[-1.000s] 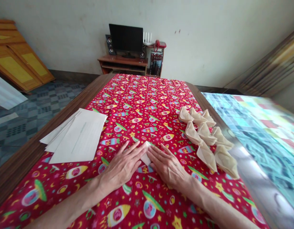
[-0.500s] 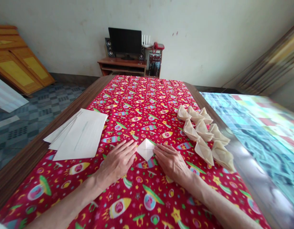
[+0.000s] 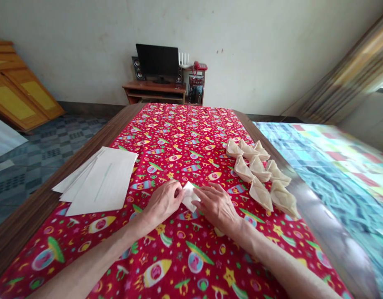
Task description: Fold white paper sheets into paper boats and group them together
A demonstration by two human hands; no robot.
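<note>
A small white square of folded paper (image 3: 189, 197) lies on the red cloth in front of me, one corner pointing away. My left hand (image 3: 167, 198) is curled in, its thumb and fingers pinching the paper's left corner. On the other side, my right hand (image 3: 215, 206) has its thumb and forefinger at the right corner, gripping it, with the other fingers fairly straight. Several cream folded paper shapes (image 3: 259, 168) with pointed ends sit in rows to the right. At the left lies a fanned stack of white paper sheets (image 3: 101, 182), the top one bearing a faint line.
The table has a red patterned cloth (image 3: 179, 137) and a dark wooden edge (image 3: 94, 141). Beside its right edge is a bed with a blue checked cover (image 3: 315, 174). A desk with a monitor (image 3: 158, 62) and a red telephone (image 3: 200, 66) stands against the wall.
My left hand has gone from flat to curled, pinching the paper's left corner. My right thumb has come onto the right side, and the paper looks slightly turned. The view shifted a little.
</note>
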